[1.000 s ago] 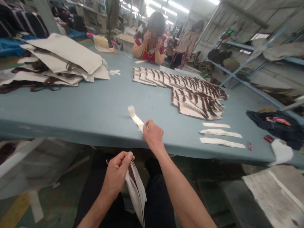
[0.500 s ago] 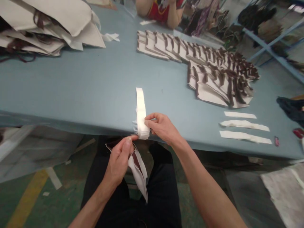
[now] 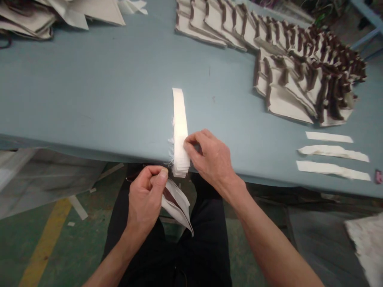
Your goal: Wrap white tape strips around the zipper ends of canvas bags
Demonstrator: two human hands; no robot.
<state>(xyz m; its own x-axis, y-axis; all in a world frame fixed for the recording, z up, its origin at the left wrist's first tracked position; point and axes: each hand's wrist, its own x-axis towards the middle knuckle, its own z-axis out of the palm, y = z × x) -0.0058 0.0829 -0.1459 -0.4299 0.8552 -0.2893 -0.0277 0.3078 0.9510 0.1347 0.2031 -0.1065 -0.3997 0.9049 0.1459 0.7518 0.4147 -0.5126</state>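
Note:
A stack of narrow white fabric strips (image 3: 180, 127) lies at the table's near edge, its lower end overhanging and its left side frayed. My right hand (image 3: 211, 157) pinches the right side of this stack between thumb and forefinger; how many strips it grips I cannot tell. Below the edge, my left hand (image 3: 148, 191) is closed on a folded piece of off-white fabric with dark brown trim (image 3: 177, 211), which hangs down over my lap. The left fingertips are close to the stack's lower left corner, slightly apart from it.
Overlapping rows of cream pieces with brown edging (image 3: 290, 99) cover the back right of the blue-grey table (image 3: 119, 91). Three loose white strips (image 3: 333, 170) lie at the right, beside a small purple object (image 3: 378, 176). A pile of larger cream pieces (image 3: 104, 14) sits back left.
My view has tipped down toward the near edge. The left hand has drawn slightly away from the stack with the fabric piece. The right hand stays at the strips' right side.

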